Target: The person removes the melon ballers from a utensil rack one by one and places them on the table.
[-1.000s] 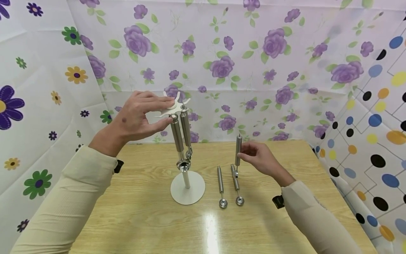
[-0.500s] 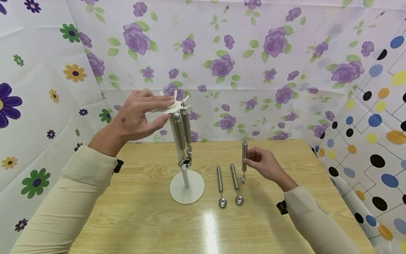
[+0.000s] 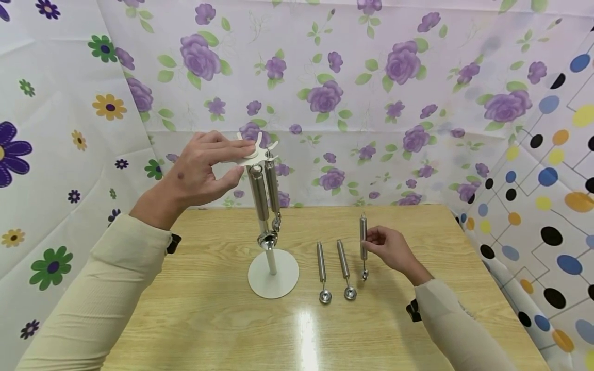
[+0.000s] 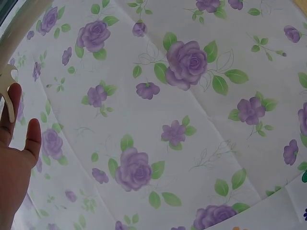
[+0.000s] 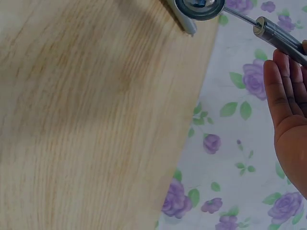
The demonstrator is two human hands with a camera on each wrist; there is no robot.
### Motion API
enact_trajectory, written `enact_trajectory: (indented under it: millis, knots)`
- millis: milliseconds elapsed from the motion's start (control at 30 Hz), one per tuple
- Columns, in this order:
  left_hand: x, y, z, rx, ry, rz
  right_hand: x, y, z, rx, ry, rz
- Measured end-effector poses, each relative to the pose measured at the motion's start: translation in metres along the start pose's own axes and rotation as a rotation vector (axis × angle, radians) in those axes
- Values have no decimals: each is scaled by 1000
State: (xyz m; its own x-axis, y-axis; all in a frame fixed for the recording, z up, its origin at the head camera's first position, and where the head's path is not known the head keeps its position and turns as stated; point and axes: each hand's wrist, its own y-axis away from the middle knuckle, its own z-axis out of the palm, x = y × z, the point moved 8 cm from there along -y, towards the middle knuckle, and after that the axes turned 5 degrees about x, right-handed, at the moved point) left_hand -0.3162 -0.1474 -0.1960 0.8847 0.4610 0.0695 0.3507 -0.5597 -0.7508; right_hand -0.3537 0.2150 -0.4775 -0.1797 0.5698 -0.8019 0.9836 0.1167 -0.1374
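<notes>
My left hand (image 3: 199, 165) rests its straight fingers on the white top of a hook stand (image 3: 274, 286), its thumb hanging below the rim. Metal scoops (image 3: 259, 198) with cylindrical handles dangle from the hooks. Over the table at the right, my right hand (image 3: 390, 251) pinches the handle of another small metal scoop (image 3: 363, 234), held upright with its round head down. Whether that head touches the tabletop cannot be told. The right wrist view catches the handle (image 5: 278, 36) against the fingers. Only part of the left hand (image 4: 17, 167) appears in the left wrist view.
Two more metal scoops (image 3: 322, 263) (image 3: 344, 263) lie side by side between the stand and my right hand, heads toward me. The wooden table (image 3: 223, 319) ends at a flowered cloth (image 3: 371, 170) behind. Patterned sheets flank both sides.
My right hand has carried its scoop rightward and down toward the table, away from the two lying scoops. The left hand stays on the stand; its thumb has drawn back slightly.
</notes>
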Motion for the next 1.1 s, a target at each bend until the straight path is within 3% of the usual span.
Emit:
enact_trajectory:
  millis: [600, 1100]
  knots:
    - [0, 0, -1, 10, 0, -2, 42, 2, 12, 24, 31, 90]
    - [0, 1, 0, 24, 11, 6, 73, 0, 26, 3, 13, 235]
